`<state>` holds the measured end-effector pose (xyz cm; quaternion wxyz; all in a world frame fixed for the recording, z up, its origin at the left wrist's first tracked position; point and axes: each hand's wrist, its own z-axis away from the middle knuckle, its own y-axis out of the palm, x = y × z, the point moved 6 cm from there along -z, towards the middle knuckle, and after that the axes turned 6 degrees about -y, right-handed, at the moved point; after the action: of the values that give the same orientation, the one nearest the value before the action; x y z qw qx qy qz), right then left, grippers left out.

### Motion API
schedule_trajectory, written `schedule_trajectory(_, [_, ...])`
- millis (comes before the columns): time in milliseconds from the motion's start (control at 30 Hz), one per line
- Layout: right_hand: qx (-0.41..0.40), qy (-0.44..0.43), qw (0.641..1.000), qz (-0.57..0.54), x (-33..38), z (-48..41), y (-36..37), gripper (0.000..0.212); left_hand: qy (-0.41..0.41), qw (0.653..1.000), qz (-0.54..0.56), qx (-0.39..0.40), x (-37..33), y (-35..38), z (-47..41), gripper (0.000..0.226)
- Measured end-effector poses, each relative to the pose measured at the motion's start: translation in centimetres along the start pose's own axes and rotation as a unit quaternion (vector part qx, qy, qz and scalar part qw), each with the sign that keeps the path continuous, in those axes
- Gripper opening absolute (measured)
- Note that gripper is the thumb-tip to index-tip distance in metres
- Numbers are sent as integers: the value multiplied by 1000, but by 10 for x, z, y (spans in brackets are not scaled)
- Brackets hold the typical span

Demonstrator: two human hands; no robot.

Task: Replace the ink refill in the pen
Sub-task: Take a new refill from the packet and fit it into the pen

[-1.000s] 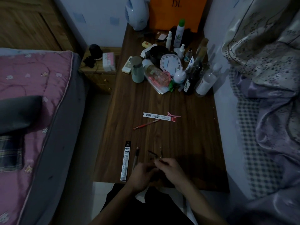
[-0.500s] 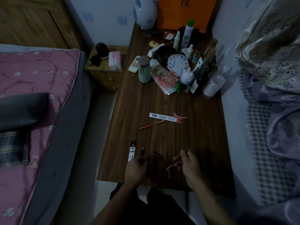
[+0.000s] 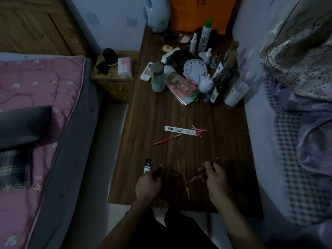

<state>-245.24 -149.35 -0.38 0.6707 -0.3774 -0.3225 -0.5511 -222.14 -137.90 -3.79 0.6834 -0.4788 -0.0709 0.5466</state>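
Hands apart over the near edge of the dark wooden bench (image 3: 179,114): my left hand (image 3: 147,187) grips a dark pen barrel (image 3: 158,171), my right hand (image 3: 215,178) pinches a thin reddish-brown refill (image 3: 203,170). Between them lies a slim loose refill (image 3: 186,182). Left, a black-and-white refill packet (image 3: 147,166); farther, a red pen (image 3: 168,139) and a white barcoded packet (image 3: 181,130).

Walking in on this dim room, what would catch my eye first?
Probably the two hands low over the near end of the dark wooden table: the left hand grips a dark pen piece, the right hand pinches a thin stick-like part. At the table's far end stands a crowd of bottles around a pale round clock, with a bright orange bag against the wall behind.
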Motion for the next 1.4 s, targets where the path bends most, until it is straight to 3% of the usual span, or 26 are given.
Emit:
schedule_trajectory(100, [3,-7,999,-32,19,8,4,28,56,991,111,47,-19,-11,15,23])
schedule_trajectory(233, [8,-30,998,-59,51,19,15,35,153,966,181,102,-55,-27,55,25])
schedule_trajectory(533, [51,-145,982,-110,114,46,28,35,242,953,153,102,-93,-55,104,35])
schedule_trajectory(733, [86,-179,974,-111,124,53,29,33,260,951,144,84,-103,-65,112,31])
schedule_trajectory(900, [87,-186,974,-97,123,54,28,32,255,953,141,79,-104,-71,115,39])
schedule_trajectory(1400, [82,-208,971,-86,133,56,27,31,259,957,116,58,-112,-74,116,32])
